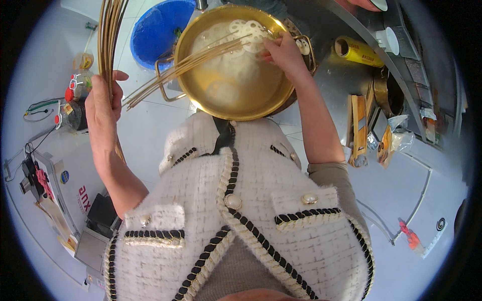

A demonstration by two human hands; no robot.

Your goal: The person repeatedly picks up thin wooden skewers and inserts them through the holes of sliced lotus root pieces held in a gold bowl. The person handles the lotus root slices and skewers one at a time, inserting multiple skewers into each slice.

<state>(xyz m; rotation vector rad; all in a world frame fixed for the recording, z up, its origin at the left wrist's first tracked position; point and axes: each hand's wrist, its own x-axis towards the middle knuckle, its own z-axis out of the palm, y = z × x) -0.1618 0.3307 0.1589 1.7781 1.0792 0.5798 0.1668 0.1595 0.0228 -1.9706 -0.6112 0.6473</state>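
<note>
A bundle of long thin wooden skewers (110,41) stands upright in my left hand (103,99), left of the wide gold-coloured metal pan (241,116). My right hand (280,52) is over the pan's upper right part, its fingertips at white lotus root slices (254,35). Whether it grips a slice is hard to tell. Cloudy liquid with more pale slices fills the pan. More skewers (188,66) lie slantwise across the pan's left rim, their upper ends at the slices. Beyond the right handle shows another lotus root slice (302,46).
A blue plastic basin (154,34) is behind the pan on the left. On the dark counter at right lie a yellow roll (357,51), a metal pot (389,92) and wooden pieces (357,126). Bottles with red caps (75,113) stand at far left.
</note>
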